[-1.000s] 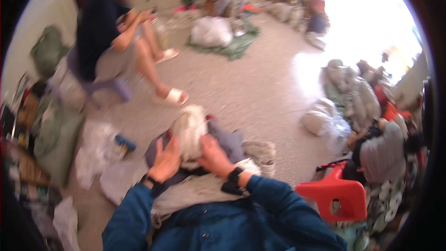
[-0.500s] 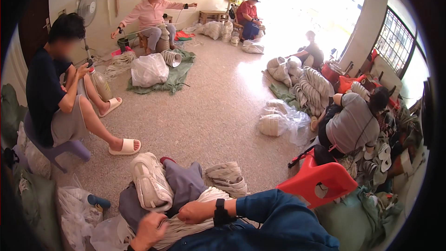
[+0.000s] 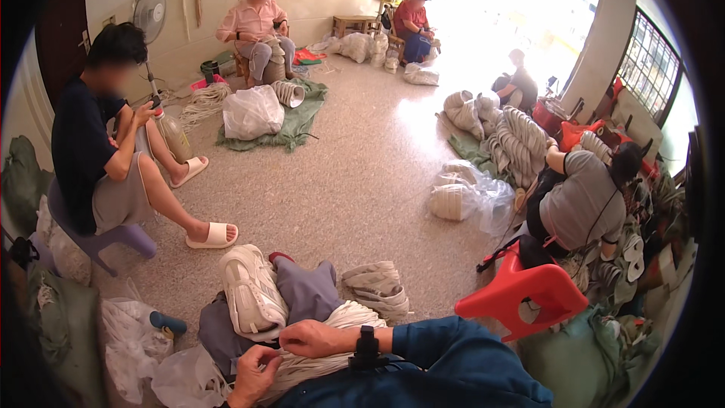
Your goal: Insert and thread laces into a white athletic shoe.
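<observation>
My left hand (image 3: 255, 375) is low in front of me, its thumb and fingers pinched together. Close to it on the right, my right hand (image 3: 310, 338) is closed with its fingers curled under. Anything thin between the fingers is too small to make out. Both are just below a cream sneaker upper (image 3: 254, 295), apparently stacked with others, that rests on my grey-clad leg (image 3: 306, 287). A thick bundle of white laces (image 3: 355, 316) lies across my lap, under and beside my right wrist. More pale uppers (image 3: 375, 289) lie on the floor beyond my knee.
A red plastic stool (image 3: 521, 295) stands at my right, green sacks (image 3: 566, 359) below it. At my left are white plastic bags (image 3: 132, 344) and a dark blue cylinder (image 3: 168, 323). Several people sit around the room; one in dark clothes (image 3: 94, 132) is nearest, on the left.
My right hand has moved left, and the two hands are closer together. The far person in pink has drawn both outstretched arms in. The whole view has shifted slightly.
</observation>
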Available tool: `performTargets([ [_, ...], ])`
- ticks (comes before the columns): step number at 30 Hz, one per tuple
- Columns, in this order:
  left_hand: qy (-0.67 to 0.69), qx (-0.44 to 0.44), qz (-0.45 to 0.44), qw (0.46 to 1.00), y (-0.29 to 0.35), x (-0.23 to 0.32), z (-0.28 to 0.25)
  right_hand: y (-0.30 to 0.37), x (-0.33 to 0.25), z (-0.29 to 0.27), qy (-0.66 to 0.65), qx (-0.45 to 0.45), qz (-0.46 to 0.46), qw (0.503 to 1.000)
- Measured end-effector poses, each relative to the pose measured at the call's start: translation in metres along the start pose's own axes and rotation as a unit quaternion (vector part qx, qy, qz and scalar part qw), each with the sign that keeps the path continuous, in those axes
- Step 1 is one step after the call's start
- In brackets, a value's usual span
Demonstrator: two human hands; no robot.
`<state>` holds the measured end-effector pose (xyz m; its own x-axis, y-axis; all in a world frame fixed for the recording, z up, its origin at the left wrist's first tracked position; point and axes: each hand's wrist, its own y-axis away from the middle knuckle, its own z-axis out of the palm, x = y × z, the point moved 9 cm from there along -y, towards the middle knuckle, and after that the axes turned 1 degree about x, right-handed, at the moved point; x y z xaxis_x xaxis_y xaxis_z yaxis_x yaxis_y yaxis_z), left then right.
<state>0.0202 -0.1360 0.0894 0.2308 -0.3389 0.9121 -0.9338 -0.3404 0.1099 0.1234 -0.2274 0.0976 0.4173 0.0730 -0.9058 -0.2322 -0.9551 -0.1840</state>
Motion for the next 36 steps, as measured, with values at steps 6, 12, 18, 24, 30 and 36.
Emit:
performTargets([
  [6,0.063,-0.068,-0.084,0.992,-0.001,-0.006,0.007,0.002,0.007,-0.002,-0.063,0.008,0.044,0.997],
  [12,0.043,-0.005,-0.010,0.999,0.006,-0.029,-0.036,0.031,0.014,-0.024,-0.039,-0.140,0.111,0.983],
  [18,-0.060,0.184,-0.050,0.980,0.044,-0.051,-0.147,0.049,0.021,-0.072,-0.377,-0.014,0.234,0.896],
  [24,-0.135,0.093,-0.125,0.979,0.065,-0.071,-0.116,0.057,0.011,-0.116,-0.651,0.128,0.045,0.747],
  [30,-0.152,0.050,-0.170,0.972,0.073,-0.071,-0.089,0.075,0.036,-0.162,-0.689,0.191,-0.019,0.698],
  [36,-0.122,0.083,-0.129,0.981,0.077,-0.075,-0.099,0.118,0.100,-0.206,-0.671,0.305,0.034,0.674],
])
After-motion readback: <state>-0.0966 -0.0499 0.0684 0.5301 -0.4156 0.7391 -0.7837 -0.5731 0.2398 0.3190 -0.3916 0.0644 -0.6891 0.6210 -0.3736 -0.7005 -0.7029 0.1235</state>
